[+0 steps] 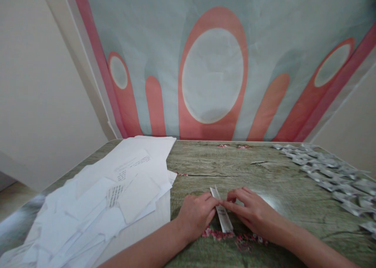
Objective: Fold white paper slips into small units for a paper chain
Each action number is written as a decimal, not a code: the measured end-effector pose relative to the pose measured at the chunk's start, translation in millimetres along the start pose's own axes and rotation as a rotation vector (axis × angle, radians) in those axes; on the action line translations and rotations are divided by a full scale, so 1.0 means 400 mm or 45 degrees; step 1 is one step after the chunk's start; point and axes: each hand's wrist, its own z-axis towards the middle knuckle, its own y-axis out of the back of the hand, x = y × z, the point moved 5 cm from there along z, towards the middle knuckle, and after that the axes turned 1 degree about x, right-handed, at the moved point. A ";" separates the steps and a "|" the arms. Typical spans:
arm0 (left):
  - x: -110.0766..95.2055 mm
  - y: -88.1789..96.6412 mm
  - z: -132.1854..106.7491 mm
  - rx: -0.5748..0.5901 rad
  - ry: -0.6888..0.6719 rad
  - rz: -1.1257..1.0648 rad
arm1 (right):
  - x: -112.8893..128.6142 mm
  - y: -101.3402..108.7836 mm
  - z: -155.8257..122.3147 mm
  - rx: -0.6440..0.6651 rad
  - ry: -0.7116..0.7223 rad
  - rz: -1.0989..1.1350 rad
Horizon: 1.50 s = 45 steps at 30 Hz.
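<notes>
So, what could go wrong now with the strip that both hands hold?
1. The strip is narrow, and the left hand and right hand grip it only near its middle. It may slip, so the fold could run crooked.
2. The left forearm lies close to the loose papers. A wide move might push some off the table.
3. The pieces on the right lie loose and could scatter if brushed.

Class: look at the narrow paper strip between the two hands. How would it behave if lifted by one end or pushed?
The paper strip looks thin and narrow, so probably very light and floppy, though its apparent lengthwise fold may stiffen it. Lying flat on the table, it would likely slide or buckle when pushed, not roll.
</notes>
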 end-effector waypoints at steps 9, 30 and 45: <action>0.009 -0.011 0.001 -0.003 -0.022 0.027 | -0.011 -0.002 -0.005 -0.041 0.063 -0.206; -0.015 -0.007 -0.007 0.062 -0.048 0.177 | -0.030 -0.011 -0.010 0.023 -0.045 -0.070; 0.025 -0.002 0.009 -0.048 0.205 -0.329 | -0.085 -0.020 -0.007 0.038 -0.486 0.680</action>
